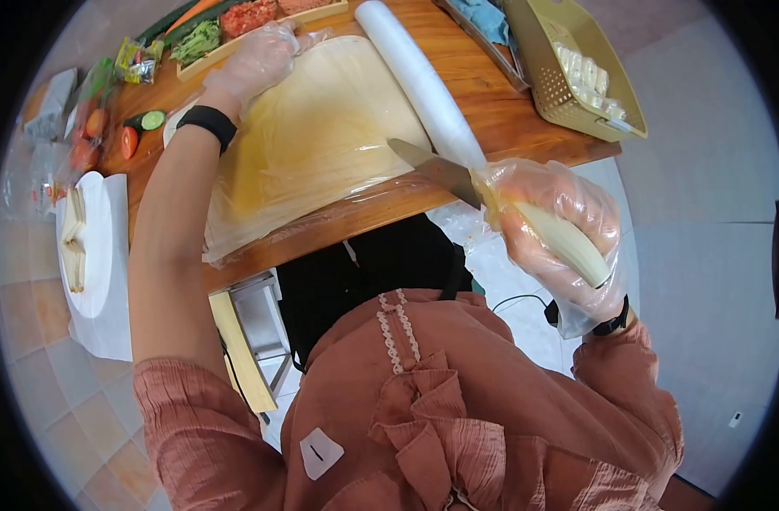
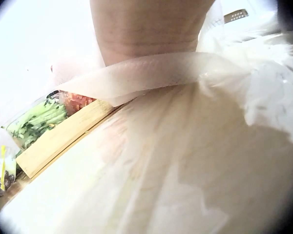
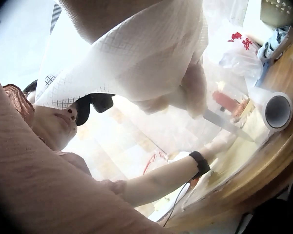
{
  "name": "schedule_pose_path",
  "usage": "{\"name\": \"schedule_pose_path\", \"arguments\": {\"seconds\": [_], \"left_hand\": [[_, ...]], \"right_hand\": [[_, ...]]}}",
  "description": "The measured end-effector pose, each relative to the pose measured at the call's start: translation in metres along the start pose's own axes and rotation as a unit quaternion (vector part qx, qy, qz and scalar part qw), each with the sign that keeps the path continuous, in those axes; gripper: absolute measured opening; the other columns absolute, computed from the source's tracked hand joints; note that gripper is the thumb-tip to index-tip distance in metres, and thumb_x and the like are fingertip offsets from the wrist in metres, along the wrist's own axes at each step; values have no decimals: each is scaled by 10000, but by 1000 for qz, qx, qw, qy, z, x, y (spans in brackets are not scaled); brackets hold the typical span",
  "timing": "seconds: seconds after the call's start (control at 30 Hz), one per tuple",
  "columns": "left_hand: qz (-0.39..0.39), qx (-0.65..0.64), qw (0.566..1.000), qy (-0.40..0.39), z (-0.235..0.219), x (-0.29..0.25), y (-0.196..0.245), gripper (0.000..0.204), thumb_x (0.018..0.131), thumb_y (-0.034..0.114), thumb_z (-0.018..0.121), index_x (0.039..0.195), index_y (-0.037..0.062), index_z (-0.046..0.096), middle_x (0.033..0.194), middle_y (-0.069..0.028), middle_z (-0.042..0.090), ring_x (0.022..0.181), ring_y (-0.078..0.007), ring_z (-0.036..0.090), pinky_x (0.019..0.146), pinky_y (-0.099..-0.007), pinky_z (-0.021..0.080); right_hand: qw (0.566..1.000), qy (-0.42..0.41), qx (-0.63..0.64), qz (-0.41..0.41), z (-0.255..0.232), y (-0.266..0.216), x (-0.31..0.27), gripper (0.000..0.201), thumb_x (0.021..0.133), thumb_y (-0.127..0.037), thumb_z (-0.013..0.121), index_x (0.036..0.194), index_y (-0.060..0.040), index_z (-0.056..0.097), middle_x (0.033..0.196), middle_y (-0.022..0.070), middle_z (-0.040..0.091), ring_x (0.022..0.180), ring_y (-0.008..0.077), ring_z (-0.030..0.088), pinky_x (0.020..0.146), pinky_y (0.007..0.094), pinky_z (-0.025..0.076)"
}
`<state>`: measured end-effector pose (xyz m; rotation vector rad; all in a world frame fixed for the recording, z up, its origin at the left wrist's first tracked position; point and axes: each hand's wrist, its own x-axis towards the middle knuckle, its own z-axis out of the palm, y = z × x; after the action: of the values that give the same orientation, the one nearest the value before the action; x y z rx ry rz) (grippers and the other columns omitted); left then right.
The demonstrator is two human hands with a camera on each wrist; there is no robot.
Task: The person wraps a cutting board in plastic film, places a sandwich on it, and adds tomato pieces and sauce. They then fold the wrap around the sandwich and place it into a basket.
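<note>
My right hand (image 1: 568, 226), in a clear plastic glove, grips a knife by its pale handle (image 1: 564, 243). The blade (image 1: 436, 170) points left over the near right corner of a large pale sheet (image 1: 355, 102), which is covered with clear film and has a yellowish wet patch on it. Also gloved, my left hand (image 1: 266, 60) lies at the sheet's far edge, close to a wooden tray (image 2: 63, 139) of chopped vegetables. The fingers of this hand are partly hidden, so I cannot tell whether they pinch the edge.
Right of the sheet lies a thick white roll (image 1: 419, 81). A beige perforated basket (image 1: 577, 94) with wrapped pieces stands at the table's right end. Cut cucumber (image 1: 153, 119), a tomato piece (image 1: 129, 143) and bagged vegetables (image 1: 91, 119) are at left, near a white plate (image 1: 100, 255) of pale strips.
</note>
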<state>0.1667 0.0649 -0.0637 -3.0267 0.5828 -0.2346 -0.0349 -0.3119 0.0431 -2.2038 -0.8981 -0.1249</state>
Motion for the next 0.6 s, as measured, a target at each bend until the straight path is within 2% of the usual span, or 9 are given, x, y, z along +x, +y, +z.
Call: {"name": "schedule_pose_path", "arguments": {"seconds": [0.13, 0.2, 0.3, 0.43, 0.53, 0.6], "left_hand": [[27, 34, 999, -4, 3, 1, -6, 501, 1034, 128, 428, 1480, 310, 563, 1272, -238, 628, 1115, -370, 645, 972, -430, 526], [61, 54, 996, 29, 9, 0, -11, 519, 1026, 113, 427, 1487, 315, 553, 1252, -234, 633, 1105, -365, 644, 971, -423, 524], [71, 41, 995, 55, 13, -1, -12, 524, 1024, 106, 427, 1487, 317, 554, 1237, -236, 635, 1105, -365, 643, 974, -417, 523], [60, 31, 997, 48, 12, 1, -11, 519, 1025, 107, 429, 1485, 310, 558, 1231, -239, 636, 1110, -363, 642, 970, -419, 523], [18, 23, 1000, 12, 10, 2, -10, 525, 1018, 99, 432, 1483, 304, 561, 1218, -240, 638, 1107, -365, 641, 963, -424, 524], [78, 60, 993, 62, 13, -1, -13, 510, 1016, 101, 437, 1468, 289, 580, 1197, -231, 642, 1093, -366, 643, 951, -429, 527]], "right_hand": [[1000, -2, -1, 1, -4, -1, -4, 235, 828, -101, 783, 1052, -109, 714, 964, 82, 718, 780, 281, 679, 721, 368, 535], [1000, -2, -2, 1, -4, -3, -7, 236, 827, -101, 784, 1053, -110, 714, 968, 82, 720, 783, 281, 680, 724, 367, 537], [1000, -1, -1, 3, -2, -6, -11, 239, 825, -101, 784, 1053, -111, 715, 975, 83, 722, 787, 281, 682, 728, 367, 539], [1000, -2, -1, 6, -4, -5, -14, 242, 822, -101, 784, 1054, -112, 716, 985, 84, 726, 793, 282, 685, 733, 366, 542], [1000, -4, 1, 7, -4, -5, -16, 245, 820, -101, 785, 1055, -113, 716, 992, 84, 728, 797, 282, 687, 738, 366, 544], [1000, -6, 2, 7, -1, -4, -13, 247, 819, -100, 785, 1055, -114, 716, 996, 85, 730, 799, 283, 688, 740, 366, 546]]}}
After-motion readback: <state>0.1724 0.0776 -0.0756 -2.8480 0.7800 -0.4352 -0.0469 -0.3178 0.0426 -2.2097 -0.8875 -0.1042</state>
